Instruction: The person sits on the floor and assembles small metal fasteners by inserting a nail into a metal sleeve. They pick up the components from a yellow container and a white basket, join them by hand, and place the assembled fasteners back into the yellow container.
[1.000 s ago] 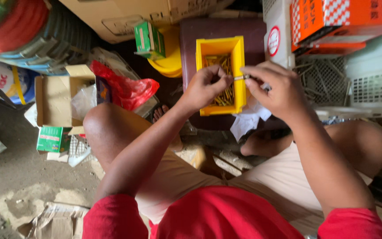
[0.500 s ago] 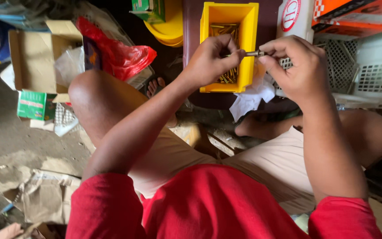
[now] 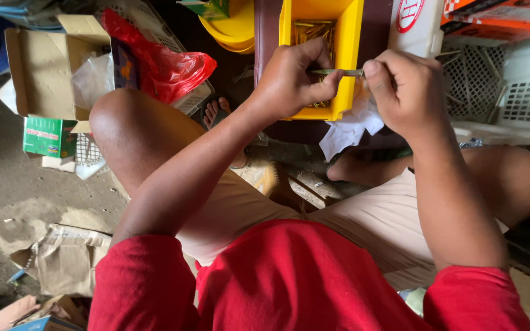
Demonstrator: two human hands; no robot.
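Pinching one thin screw (image 3: 337,72) between them, left hand (image 3: 292,79) and right hand (image 3: 403,89) could fumble it past the yellow bin (image 3: 345,37) just beyond if either grip slackens.

— Far middle: yellow bin (image 3: 345,55) of brass-yellow screws (image 3: 314,34); beside it, far right, a white mesh basket (image 3: 510,92) under an orange box (image 3: 498,18).

— Far left: red plastic bag (image 3: 161,61), plain brown carton (image 3: 41,67), small green box (image 3: 47,136). Near: red shirt (image 3: 302,279), beige shorts (image 3: 363,224).
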